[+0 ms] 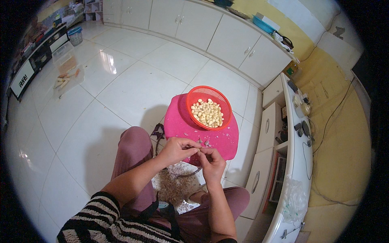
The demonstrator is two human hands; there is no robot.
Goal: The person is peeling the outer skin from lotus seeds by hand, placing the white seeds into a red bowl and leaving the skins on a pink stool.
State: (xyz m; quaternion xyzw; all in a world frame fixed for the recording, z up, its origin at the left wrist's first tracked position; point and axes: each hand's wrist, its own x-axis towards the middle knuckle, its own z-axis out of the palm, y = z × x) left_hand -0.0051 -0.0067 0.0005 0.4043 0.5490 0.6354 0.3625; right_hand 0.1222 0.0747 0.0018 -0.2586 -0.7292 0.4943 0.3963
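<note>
My left hand [177, 151] and my right hand [211, 162] meet at the fingertips over the near edge of a pink-covered stool [179, 121]. Between them they pinch a small pale piece, apparently a garlic clove [198, 149], mostly hidden by the fingers. Just beyond my hands, a few unpeeled garlic cloves [207, 143] and bits of skin lie on the pink cover. A red plastic colander [189, 110] stands on the stool's far part, holding many peeled garlic cloves [208, 114].
Garlic skins [174, 185] litter the floor between my legs. White drawers [264, 164] stand on the right, with a cluttered top. White cabinets [185, 18] line the far wall. At the left, a clear plastic container [67, 62] and a small bin [75, 36] sit on the tiles.
</note>
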